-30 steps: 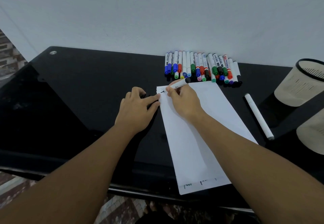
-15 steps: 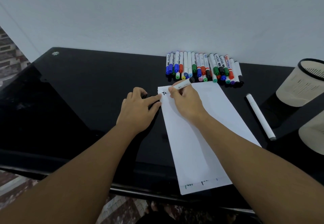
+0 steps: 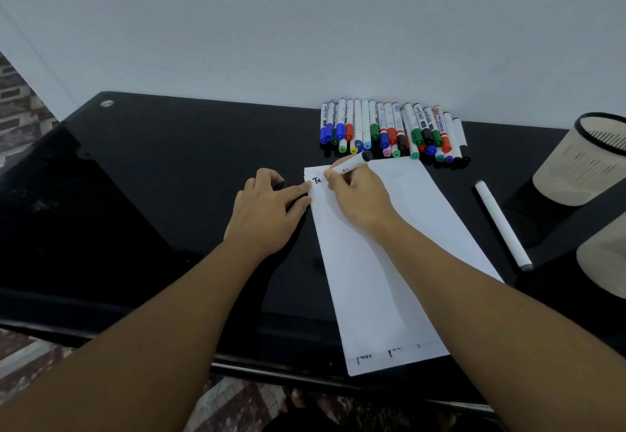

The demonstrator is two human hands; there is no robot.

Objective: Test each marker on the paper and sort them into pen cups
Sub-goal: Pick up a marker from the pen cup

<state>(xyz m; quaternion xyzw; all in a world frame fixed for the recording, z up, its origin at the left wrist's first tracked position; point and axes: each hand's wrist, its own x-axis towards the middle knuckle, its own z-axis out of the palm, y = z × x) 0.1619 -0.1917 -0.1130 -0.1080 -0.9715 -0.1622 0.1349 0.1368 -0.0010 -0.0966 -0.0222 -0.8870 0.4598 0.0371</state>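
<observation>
While the right hand (image 3: 359, 201) pinched a white-barrelled marker (image 3: 352, 163) near its writing end, the tip sat on the paper (image 3: 389, 279) at the sheet's far left corner, just right of the black strokes (image 3: 316, 180) already laid there. Its long axis ran from the hidden tip up toward about two o'clock, ending in a dark butt (image 3: 367, 155) that pointed at the row of markers (image 3: 393, 132) lined up against the wall. The right fingers (image 3: 333, 179) were curled tight round the barrel, so the tip itself could not be seen.

At nine o'clock from that tip, the left hand (image 3: 267, 215) lay on the black desk (image 3: 169, 177), its straight fingers (image 3: 298, 191) reaching onto the paper's left edge to pin it; something dark sat under its knuckles, perhaps the cap, though that could not be told.

Toward three o'clock, well apart from the writing hand, a single white marker (image 3: 501, 225) lay on the desk with its axis running roughly twelve to five. Beyond it stood two beige pen cups (image 3: 576, 167), the nearer one (image 3: 606, 255) cut by the frame. Being on the cups' side, the right hand was the nearer for the sorting move. Faint green and dark marks (image 3: 389, 353) showed at the paper's near edge.
</observation>
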